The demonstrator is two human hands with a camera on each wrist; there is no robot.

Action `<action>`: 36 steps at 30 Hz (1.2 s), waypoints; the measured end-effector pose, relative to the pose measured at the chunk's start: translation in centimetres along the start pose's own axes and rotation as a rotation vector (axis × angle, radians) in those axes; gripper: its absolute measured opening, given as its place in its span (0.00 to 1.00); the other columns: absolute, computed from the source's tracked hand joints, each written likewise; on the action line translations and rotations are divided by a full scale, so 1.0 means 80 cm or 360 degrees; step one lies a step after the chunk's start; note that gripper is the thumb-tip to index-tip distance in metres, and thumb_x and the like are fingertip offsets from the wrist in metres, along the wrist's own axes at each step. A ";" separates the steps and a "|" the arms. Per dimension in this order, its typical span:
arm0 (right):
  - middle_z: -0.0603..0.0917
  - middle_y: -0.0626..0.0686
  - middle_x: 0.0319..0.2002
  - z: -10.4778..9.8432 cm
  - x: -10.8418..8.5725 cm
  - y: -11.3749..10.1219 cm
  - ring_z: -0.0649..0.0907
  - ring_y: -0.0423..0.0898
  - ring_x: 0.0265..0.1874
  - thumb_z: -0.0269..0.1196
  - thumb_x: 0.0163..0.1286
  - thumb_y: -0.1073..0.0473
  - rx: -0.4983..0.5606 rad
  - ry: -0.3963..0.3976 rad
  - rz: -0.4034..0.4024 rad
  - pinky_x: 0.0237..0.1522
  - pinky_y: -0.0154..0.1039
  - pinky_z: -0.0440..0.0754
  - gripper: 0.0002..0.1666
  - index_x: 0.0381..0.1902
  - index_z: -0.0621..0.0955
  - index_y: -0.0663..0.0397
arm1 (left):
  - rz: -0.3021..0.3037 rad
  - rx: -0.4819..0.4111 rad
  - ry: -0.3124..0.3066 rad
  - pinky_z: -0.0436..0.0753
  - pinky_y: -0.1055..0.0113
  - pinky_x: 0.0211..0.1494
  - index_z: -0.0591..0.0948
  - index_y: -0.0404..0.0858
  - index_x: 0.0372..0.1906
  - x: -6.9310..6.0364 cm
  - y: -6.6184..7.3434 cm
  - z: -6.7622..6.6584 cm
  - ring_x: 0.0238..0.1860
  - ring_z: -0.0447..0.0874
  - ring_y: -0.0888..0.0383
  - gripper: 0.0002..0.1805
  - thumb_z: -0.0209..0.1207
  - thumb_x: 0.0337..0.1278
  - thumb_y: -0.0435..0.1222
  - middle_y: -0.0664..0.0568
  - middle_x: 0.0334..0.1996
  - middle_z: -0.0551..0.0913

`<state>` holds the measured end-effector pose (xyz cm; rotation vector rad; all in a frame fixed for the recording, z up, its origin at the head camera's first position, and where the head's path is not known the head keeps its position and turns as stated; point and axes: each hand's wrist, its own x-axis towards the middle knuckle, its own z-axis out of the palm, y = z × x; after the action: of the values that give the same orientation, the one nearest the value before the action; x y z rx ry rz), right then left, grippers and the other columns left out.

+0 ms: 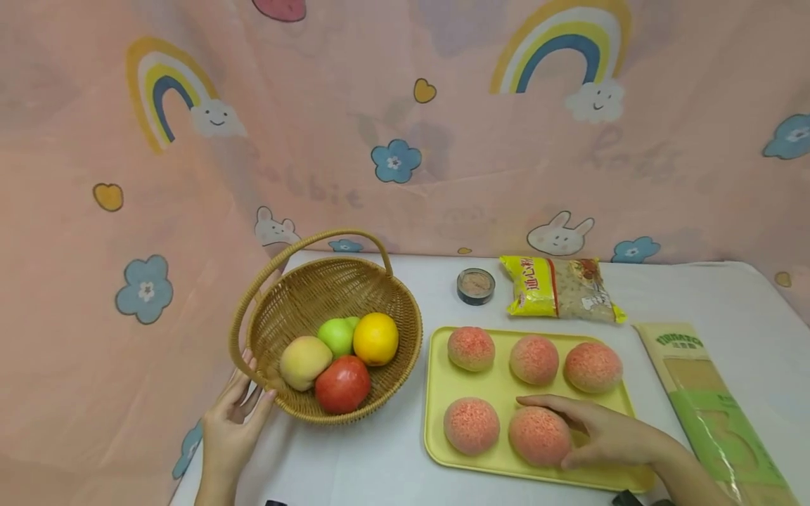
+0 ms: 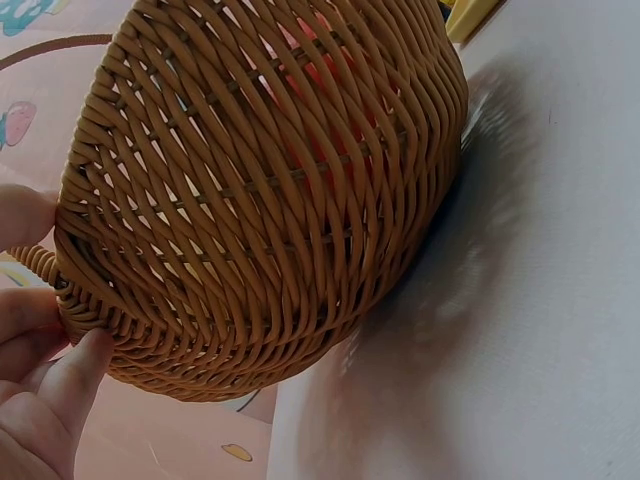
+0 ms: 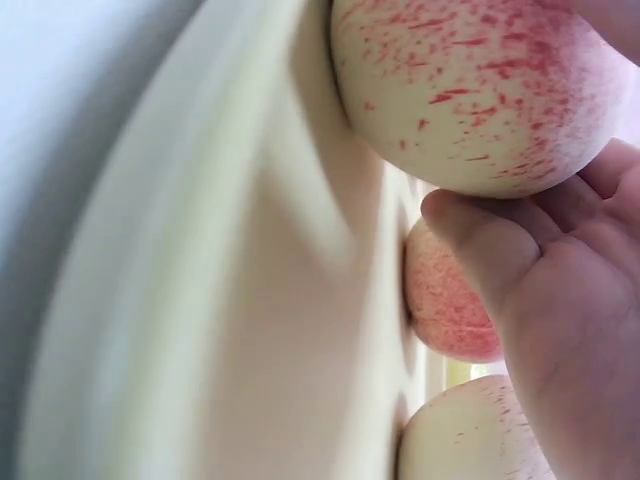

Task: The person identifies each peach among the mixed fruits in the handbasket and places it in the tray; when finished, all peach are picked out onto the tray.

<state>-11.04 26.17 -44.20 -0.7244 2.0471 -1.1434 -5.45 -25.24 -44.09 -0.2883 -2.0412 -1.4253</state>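
My left hand [image 1: 233,422] grips the rim of a round wicker basket [image 1: 316,284], thumb and fingers beside the foot of its tall handle. In the basket lie a pale yellow-pink peach [image 1: 305,362], a red apple [image 1: 343,385], an orange [image 1: 376,339] and a green fruit [image 1: 337,337]. On a yellow tray [image 1: 506,469], pink speckled peaches stand in two rows. My right hand [image 1: 601,436] holds the front one nearest it, a peach [image 1: 540,436], with thumb and fingers around its side. The right wrist view shows the thumb touching that peach [image 3: 480,95].
Behind the tray are a small round tin [image 1: 476,286] and a yellow-and-clear bag of pasta [image 1: 563,288]. A long green-and-tan packet [image 1: 711,407] lies along the tray's right side. A patterned pink cloth [image 1: 392,211] hangs behind the white table [image 1: 354,464].
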 end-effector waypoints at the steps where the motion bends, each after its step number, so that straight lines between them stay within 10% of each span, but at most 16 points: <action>1: 0.67 0.49 0.69 0.000 0.000 -0.001 0.63 0.19 0.60 0.69 0.56 0.53 -0.0009 0.0005 -0.0006 0.57 0.16 0.63 0.46 0.71 0.62 0.41 | 0.0000 -0.0006 0.0004 0.76 0.74 0.56 0.69 0.16 0.57 0.000 -0.001 0.000 0.66 0.67 0.64 0.32 0.58 0.39 0.08 0.28 0.65 0.62; 15: 0.66 0.51 0.70 -0.025 0.009 -0.063 0.61 0.25 0.66 0.65 0.60 0.66 -0.0158 0.0196 -0.0461 0.64 0.20 0.65 0.44 0.71 0.60 0.49 | 0.0014 -0.0045 -0.0012 0.76 0.74 0.58 0.67 0.16 0.58 0.002 -0.002 0.003 0.67 0.65 0.65 0.32 0.57 0.40 0.09 0.28 0.66 0.61; 28: 0.65 0.53 0.70 -0.039 0.068 -0.116 0.63 0.34 0.69 0.66 0.62 0.58 -0.0215 0.0153 -0.0496 0.67 0.25 0.64 0.42 0.71 0.61 0.46 | -0.0087 0.0077 0.0038 0.76 0.75 0.56 0.70 0.17 0.57 0.001 0.002 0.002 0.65 0.66 0.71 0.30 0.59 0.41 0.11 0.27 0.64 0.63; 36: 0.64 0.49 0.71 -0.052 0.116 -0.152 0.64 0.53 0.70 0.67 0.61 0.53 -0.0307 0.0068 -0.0496 0.71 0.52 0.66 0.43 0.71 0.61 0.46 | -0.0069 0.0064 0.0043 0.76 0.75 0.56 0.69 0.16 0.57 0.001 0.002 0.004 0.65 0.66 0.70 0.31 0.59 0.40 0.10 0.27 0.64 0.63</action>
<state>-18.26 15.85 -34.59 -1.1560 2.1525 -1.1450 -5.54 -24.91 -43.97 -0.2079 -2.0632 -1.4046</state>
